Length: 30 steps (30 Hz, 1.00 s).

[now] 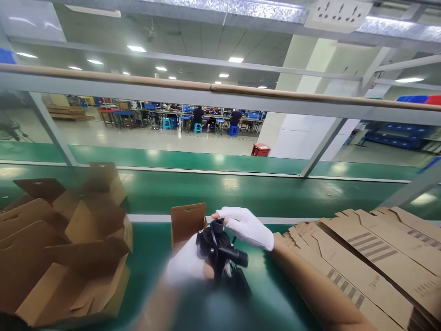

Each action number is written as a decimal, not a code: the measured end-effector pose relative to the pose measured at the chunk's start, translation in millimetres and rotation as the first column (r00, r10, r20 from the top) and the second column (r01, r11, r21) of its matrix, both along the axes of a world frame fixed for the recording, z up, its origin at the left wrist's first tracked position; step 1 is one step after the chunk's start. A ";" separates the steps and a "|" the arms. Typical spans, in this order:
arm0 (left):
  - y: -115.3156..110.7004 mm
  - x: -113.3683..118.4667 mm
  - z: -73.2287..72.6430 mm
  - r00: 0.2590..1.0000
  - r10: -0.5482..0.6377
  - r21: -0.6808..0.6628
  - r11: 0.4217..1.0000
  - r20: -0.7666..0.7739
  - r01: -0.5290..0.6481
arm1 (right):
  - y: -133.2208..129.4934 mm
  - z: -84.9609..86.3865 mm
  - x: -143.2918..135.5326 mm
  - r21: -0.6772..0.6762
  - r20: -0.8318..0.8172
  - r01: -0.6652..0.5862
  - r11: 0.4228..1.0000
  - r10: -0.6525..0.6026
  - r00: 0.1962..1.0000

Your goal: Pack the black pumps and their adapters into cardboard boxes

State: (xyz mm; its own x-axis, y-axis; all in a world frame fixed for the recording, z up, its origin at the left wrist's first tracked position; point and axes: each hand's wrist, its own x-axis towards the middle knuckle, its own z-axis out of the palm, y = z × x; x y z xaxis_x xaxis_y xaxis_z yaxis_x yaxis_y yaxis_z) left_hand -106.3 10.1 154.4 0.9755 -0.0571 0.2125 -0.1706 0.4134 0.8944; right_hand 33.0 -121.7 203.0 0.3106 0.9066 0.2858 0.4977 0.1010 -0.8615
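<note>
Near the bottom centre a black plastic pump-like device (215, 243) is held above the green work surface (151, 257). My left hand (189, 262), in a white glove, wraps round its left side. At the device's top, the fingers of my gloved right hand (243, 225) pinch round the round black port. Below hangs a dark block-shaped part (241, 281), partly blurred. Just behind my left hand stands an open brown cardboard box (188, 223), its lower part covered by the hand and the device.
Several open cardboard boxes (79, 266) crowd the left side. Flat cardboard sheets (365, 262) are stacked at the right. Beyond the green belt (206, 188) runs a metal frame (324, 147); people sit at far tables.
</note>
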 end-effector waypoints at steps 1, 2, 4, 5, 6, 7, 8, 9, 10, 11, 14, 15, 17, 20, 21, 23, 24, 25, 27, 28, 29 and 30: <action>1.2 0.7 -0.1 0.999 0.028 -0.002 1.000 0.028 -0.028 | -3.0 -0.2 -3.2 0.024 0.059 -0.002 1.000 0.000 0.998; 1.5 1.7 0.1 0.996 0.066 -0.005 0.998 0.061 -0.066 | -6.0 0.6 -6.0 0.017 0.092 -0.032 0.999 0.030 0.995; -1.1 4.2 0.8 0.975 0.179 -0.024 0.984 0.132 -0.178 | -10.3 4.0 -10.7 -0.043 0.097 -0.098 0.994 0.102 0.990; -3.6 5.2 1.3 0.958 0.243 -0.036 0.970 0.155 -0.241 | -11.3 6.1 -12.7 -0.074 0.094 -0.086 0.994 0.093 0.991; -6.3 5.8 1.6 0.940 0.301 -0.047 0.954 0.160 -0.297 | -11.3 8.2 -14.7 -0.100 0.097 -0.042 0.994 0.052 0.994; -8.6 5.4 1.3 0.926 0.344 -0.052 0.939 0.155 -0.340 | -10.4 10.1 -16.8 -0.124 0.101 0.015 0.992 -0.003 0.995; -9.8 3.8 0.0 0.918 0.371 -0.042 0.928 0.140 -0.369 | -8.6 11.8 -18.8 -0.143 0.104 0.075 0.987 -0.061 0.993; -9.4 0.7 -2.7 0.908 0.399 -0.008 0.916 0.123 -0.402 | -6.0 13.3 -20.7 -0.158 0.109 0.126 0.979 -0.110 0.988; -7.4 -4.0 -7.1 0.887 0.446 0.070 0.887 0.116 -0.456 | -2.6 14.6 -22.4 -0.176 0.117 0.166 0.970 -0.146 0.982; -3.9 -10.3 -13.6 0.845 0.518 0.192 0.823 0.130 -0.535 | 1.5 15.9 -23.9 -0.194 0.132 0.194 0.962 -0.170 0.977; 10.2 -34.0 -42.5 0.564 0.699 0.577 0.262 0.439 -0.774 | 18.7 18.8 -27.1 -0.229 0.235 0.250 0.941 -0.196 0.952; 14.0 -41.6 -53.4 0.484 0.656 0.614 0.041 0.578 -0.788 | 26.1 19.2 -27.9 -0.248 0.275 0.254 0.935 -0.184 0.944; 18.0 -52.3 -72.7 0.465 0.511 0.639 -0.237 0.723 -0.732 | 42.8 17.9 -29.6 -0.296 0.388 0.254 0.921 -0.127 0.913; 17.6 -54.2 -90.9 0.610 0.406 0.732 -0.371 0.681 -0.571 | 69.3 9.9 -32.5 -0.397 0.610 0.301 0.867 0.005 0.792; 17.4 -51.9 -94.4 0.642 0.393 0.752 -0.389 0.658 -0.532 | 77.2 5.8 -33.4 -0.429 0.667 0.320 0.845 0.058 0.742; 18.4 -45.7 -99.9 0.661 0.366 0.751 -0.415 0.655 -0.514 | 90.0 -2.6 -34.7 -0.514 0.723 0.341 0.787 0.184 0.666; 19.7 -42.6 -102.4 0.649 0.352 0.733 -0.428 0.674 -0.529 | 95.0 -6.6 -35.2 -0.563 0.723 0.341 0.753 0.248 0.644; 21.2 -39.8 -104.9 0.632 0.341 0.713 -0.438 0.695 -0.548 | 99.1 -10.4 -35.5 -0.608 0.713 0.339 0.718 0.305 0.632; 23.7 -35.7 -109.4 0.602 0.317 0.675 -0.452 0.733 -0.583 | 105.8 -17.7 -35.4 -0.678 0.680 0.335 0.654 0.386 0.623; 24.4 -34.4 -111.2 0.596 0.303 0.662 -0.456 0.744 -0.595 | 108.9 -21.6 -35.0 -0.702 0.665 0.333 0.629 0.413 0.622; 24.5 -33.5 -112.6 0.594 0.289 0.653 -0.461 0.751 -0.600 | 112.2 -25.9 -34.2 -0.722 0.650 0.330 0.608 0.434 0.623; 24.1 -32.8 -113.4 0.594 0.276 0.646 -0.467 0.755 -0.604 | 115.6 -30.6 -33.0 -0.740 0.636 0.326 0.588 0.456 0.622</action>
State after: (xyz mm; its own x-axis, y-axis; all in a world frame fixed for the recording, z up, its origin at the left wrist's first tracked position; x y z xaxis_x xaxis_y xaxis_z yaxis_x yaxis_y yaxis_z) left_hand -139.1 34.1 41.0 0.7270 0.1173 0.6766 0.1234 -0.9916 0.0393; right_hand 0.0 -6.2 172.4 0.2849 0.8658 -0.4113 0.9559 -0.2886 0.0546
